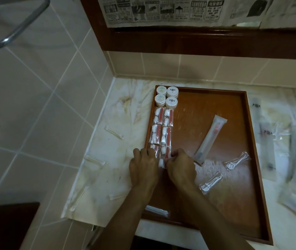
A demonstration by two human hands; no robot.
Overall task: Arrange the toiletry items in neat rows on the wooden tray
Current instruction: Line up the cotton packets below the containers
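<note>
Much of the nearest pair of cotton packets [165, 156] is lying hidden under the two hands, so only their far ends and a strip between the knuckles are showing. The left hand [143, 165] is resting knuckles-up over the left packet of that pair, its fingers curled down onto it, though whether they are actually pinching it I cannot tell. The right hand [180, 164] is pinching the near right edge of the right packet between bent fingers. The wooden tray [248, 141] is sitting on the marble worktop [118, 112], its near edge partly covered by both forearms. Along the tray's left side the items are running in two columns away from the person: four round white tubs [166, 96] at the far corner in a two-by-two block, then four more cotton packets [161, 126] in two pairs, each with its long axis pointing straight toward the wall. A toothbrush sachet [210, 138] is lying loose mid-tray, slanting from near-left to far-right. Two clear sachets [223, 173] to its right are slanting the same way — their contents are too blurred to name. A pale packet [157, 211] at the near left corner is half hidden by the left forearm. On the worktop right of the tray, a heap of long wrapped items [295, 154] is smeared by blur and cut off by the frame edge — and left of the tray several thin clear tubes [114, 132] are lying scattered, barely standing out from the marble.
</note>
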